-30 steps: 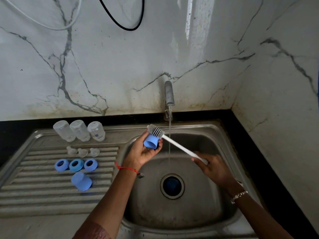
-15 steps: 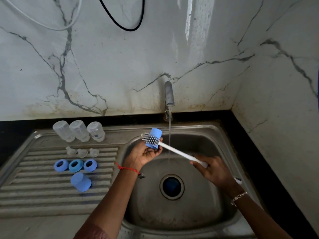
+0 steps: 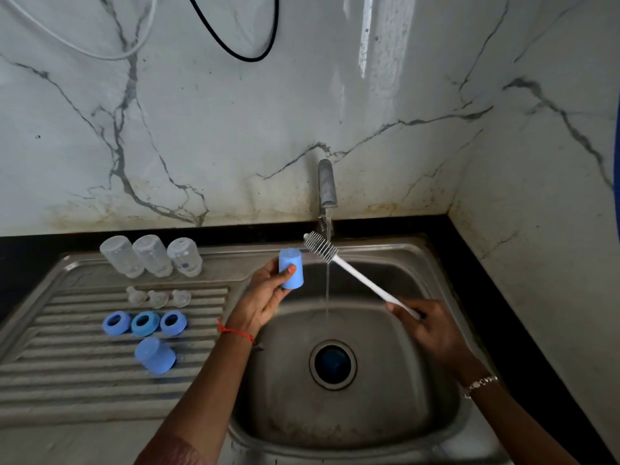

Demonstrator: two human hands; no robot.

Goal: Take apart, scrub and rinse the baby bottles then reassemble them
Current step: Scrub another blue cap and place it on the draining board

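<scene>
— Hands?
— Left hand (image 3: 268,293) grips a blue cap (image 3: 291,268); right hand (image 3: 432,325) grips a brush (image 3: 352,273), bristles just right of the cap.
— Tap (image 3: 327,182)?
— Running into the sink (image 3: 396,260).

blue cap (image 3: 291,268): gripped, roughly upright | brush (image 3: 320,247): bristles just beside cap

Head view, steeply down onto sink (image 3: 396,414)

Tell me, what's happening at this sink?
A person is washing baby-bottle parts. The left hand holds a cap, the right hand a brush, its bristles beside the cap, by the running tap. On the drainboard sit three bottles, three teats, three rings and a second cap.
</scene>
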